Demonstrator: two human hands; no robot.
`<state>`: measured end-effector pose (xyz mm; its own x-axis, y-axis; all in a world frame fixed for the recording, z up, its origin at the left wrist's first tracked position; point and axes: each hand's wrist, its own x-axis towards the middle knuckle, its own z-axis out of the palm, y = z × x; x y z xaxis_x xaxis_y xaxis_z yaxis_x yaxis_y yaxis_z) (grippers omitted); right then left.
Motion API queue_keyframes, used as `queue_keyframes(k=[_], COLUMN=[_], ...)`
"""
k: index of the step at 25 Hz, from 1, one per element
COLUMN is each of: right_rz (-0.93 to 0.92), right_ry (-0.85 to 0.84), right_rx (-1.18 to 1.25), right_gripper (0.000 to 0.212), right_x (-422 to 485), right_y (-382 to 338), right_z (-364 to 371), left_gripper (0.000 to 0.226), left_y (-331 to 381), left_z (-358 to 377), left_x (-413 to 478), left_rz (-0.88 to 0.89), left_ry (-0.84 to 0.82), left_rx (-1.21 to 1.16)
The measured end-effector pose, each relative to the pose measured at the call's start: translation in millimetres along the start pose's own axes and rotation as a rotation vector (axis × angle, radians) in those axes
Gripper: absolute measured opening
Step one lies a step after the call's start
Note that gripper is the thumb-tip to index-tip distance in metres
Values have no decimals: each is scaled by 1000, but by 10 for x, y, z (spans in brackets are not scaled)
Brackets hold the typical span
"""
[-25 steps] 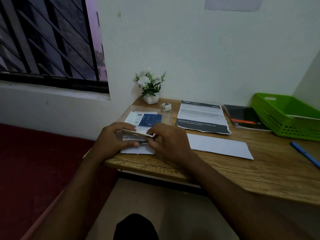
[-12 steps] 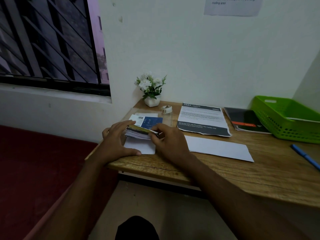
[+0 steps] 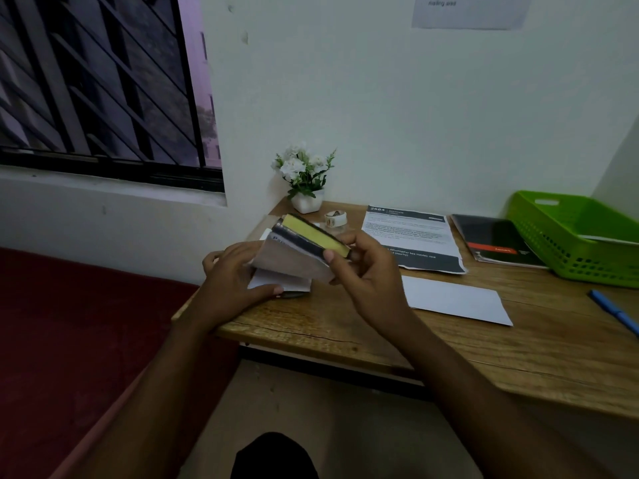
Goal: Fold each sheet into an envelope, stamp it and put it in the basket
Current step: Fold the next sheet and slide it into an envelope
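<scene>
Both hands work at the left end of the wooden desk (image 3: 449,354). My right hand (image 3: 366,271) pinches the raised edge of a folded printed sheet (image 3: 294,261), whose yellow and dark panels (image 3: 313,235) stand tilted up. My left hand (image 3: 235,281) holds the sheet's left side, thumb pressing a white paper (image 3: 276,283) against the desk. A white envelope (image 3: 453,299) lies flat to the right of my hands. The green basket (image 3: 539,236) stands at the far right with a white sheet inside.
A small pot of white flowers (image 3: 306,178) and a tape roll (image 3: 335,219) stand by the wall. A printed notice (image 3: 411,236) and a dark booklet (image 3: 498,243) lie behind the envelope. A blue pen (image 3: 613,311) lies at the right edge.
The folded sheet lay low on the desk under both hands; now my right hand has lifted its edge, so the yellow panel faces up and the flaps fan apart.
</scene>
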<state>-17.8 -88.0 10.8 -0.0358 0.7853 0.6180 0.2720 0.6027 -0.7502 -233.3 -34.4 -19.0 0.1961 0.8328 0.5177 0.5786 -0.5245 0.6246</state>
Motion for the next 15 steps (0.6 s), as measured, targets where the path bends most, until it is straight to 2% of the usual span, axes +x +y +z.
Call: queue_keyframes(k=[2, 5, 10, 12, 15], right_rz=[93, 183, 223, 252, 323], right_ry=[46, 114, 202, 192, 75], right_rx=[117, 218, 280, 258, 246], right_gripper=[9, 9, 27, 36, 54], right_x=[-61, -176, -276, -264, -215], right_y=[-143, -284, -296, -218, -92], right_z=[-196, -537, -1207, -1473, -1785], left_gripper=[45, 39, 15, 14, 11], left_y=[37, 168, 747, 966, 1193], left_z=[20, 93, 136, 143, 225], left_x=[25, 96, 348, 496, 757], left_rz=[55, 145, 210, 254, 315], left_ry=[56, 56, -1, -67, -258], left_rx=[-90, -218, -322, -266, -140])
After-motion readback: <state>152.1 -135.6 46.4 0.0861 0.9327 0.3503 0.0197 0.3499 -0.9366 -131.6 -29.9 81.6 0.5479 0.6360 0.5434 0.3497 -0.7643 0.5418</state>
